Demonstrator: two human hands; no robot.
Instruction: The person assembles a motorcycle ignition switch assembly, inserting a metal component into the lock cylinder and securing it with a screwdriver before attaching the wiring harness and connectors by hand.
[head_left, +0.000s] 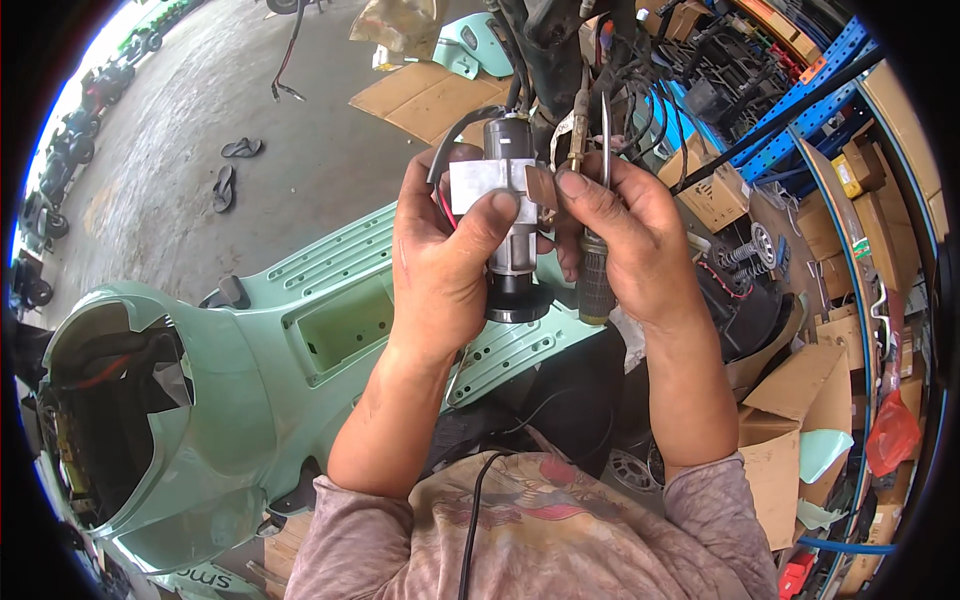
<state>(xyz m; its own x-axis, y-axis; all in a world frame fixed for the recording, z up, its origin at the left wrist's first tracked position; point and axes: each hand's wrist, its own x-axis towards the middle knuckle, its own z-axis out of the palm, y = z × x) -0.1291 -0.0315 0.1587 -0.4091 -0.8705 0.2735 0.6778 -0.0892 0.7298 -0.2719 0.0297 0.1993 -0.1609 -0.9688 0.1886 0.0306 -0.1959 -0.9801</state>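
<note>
My left hand (440, 255) is closed around an ignition lock (516, 255), a silver metal cylinder with black ends, held upright before me. Its thumb presses on a light grey metal plate (478, 185) against the lock's side. With my right hand (635, 225) I pinch a small brown metal plate (541, 188) at the lock's right side. The same hand keeps a screwdriver (596, 285) tucked in its fingers, dark handle down and shaft up. Black cables (455, 135) run close by the lock's top. Part of the right fingers is hidden behind the thumb.
A mint-green scooter body (245, 375) lies at left and below my hands. Wires and a dark frame (555, 50) hang ahead. Flattened cardboard (425, 100) and black flip-flops (225, 188) lie on the floor. Boxes (805, 400) and blue shelving (800, 110) stand at right.
</note>
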